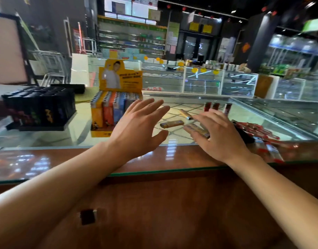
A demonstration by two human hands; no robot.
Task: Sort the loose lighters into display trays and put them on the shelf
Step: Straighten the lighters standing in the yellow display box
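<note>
Left hand: your left hand (136, 125) is hovering over the glass counter top (46, 139), fingers spread and straight, gripping nothing; its fingertips are reaching the near right corner of the yellow cardboard display tray of upright lighters (111, 112).
Right hand: your right hand (220, 133) is hovering palm down with fingers fanned out and nothing clasped; a brown lighter (199, 130) is lying under its fingers, and whether the fingers are touching it cannot be told.
Loose lighters: a second brown lighter (171, 124) is lying flat in the gap between your hands, and a third (186, 114) is sitting slanted just beyond it.
Red lighters: three are standing upright (215, 106) past your right hand; a heap of them (259, 132) is lying to its right, close to the near glass edge.
Black tray: a black display tray of dark lighters (39, 108) is sitting far left, well apart from the yellow one.
Edges: the near glass edge (154, 172) is running under both of your forearms, over the brown wooden counter (163, 209).
Open room: bare glass is showing between the two trays and near the left tray.
</note>
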